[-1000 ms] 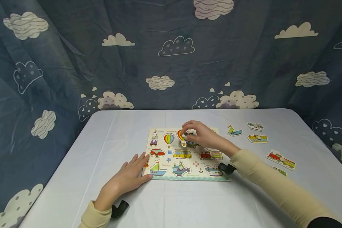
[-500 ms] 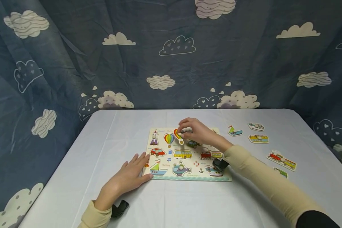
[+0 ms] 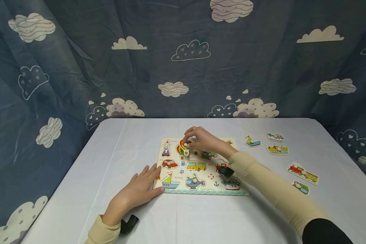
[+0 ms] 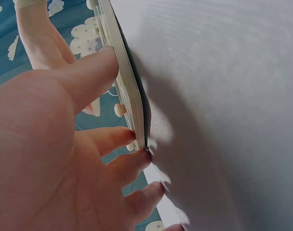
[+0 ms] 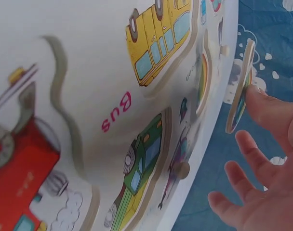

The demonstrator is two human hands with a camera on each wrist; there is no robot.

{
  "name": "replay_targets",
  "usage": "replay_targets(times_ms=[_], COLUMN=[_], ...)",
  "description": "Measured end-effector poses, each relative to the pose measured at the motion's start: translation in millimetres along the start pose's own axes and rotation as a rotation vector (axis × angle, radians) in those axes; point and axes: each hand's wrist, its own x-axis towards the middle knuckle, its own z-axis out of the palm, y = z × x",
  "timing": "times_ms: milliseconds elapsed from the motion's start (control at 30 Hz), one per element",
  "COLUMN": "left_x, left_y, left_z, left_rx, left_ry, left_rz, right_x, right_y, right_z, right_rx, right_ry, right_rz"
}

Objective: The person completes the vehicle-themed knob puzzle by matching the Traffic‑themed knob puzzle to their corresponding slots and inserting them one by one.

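My right hand (image 3: 202, 140) pinches a hot-air balloon puzzle piece (image 3: 185, 151) over the upper left of the peg puzzle board (image 3: 201, 192). The piece partly covers the balloon picture on the board. In the right wrist view the piece (image 5: 242, 89) is tilted and seen nearly edge-on, apart from the board, with the thumb against it. My left hand (image 3: 137, 188) rests at the board's left edge with fingers spread; the left wrist view shows its thumb and fingertips touching the board's side (image 4: 129, 86). A rocket (image 3: 166, 149) and a submarine (image 3: 195, 182) lie in the board.
Loose pieces lie on the white table right of the board: a sailboat (image 3: 252, 141), a small whitish piece (image 3: 275, 137), a yellow bus (image 3: 277, 150), a train (image 3: 302, 173) and a green vehicle (image 3: 300, 187). A dark cloud-patterned cloth (image 3: 158, 67) hangs behind.
My right hand has moved left with the balloon piece, from the board's upper middle to over the balloon picture. My left hand has stayed in place.
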Motion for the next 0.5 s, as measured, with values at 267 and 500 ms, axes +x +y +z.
replay_targets(times_ms=[267, 500], left_x=[-2.0, -2.0], left_y=[1.2, 1.0], left_z=[-1.1, -2.0], left_rx=[-0.005, 0.003], left_ry=[0.007, 0.007], left_rz=[0.017, 0.020], right_x=[10, 16], right_y=[-1, -2], right_z=[6.4, 9.5], right_rx=[-0.068, -0.122], right_ry=[-0.052, -0.080], right_rz=[0.016, 0.003])
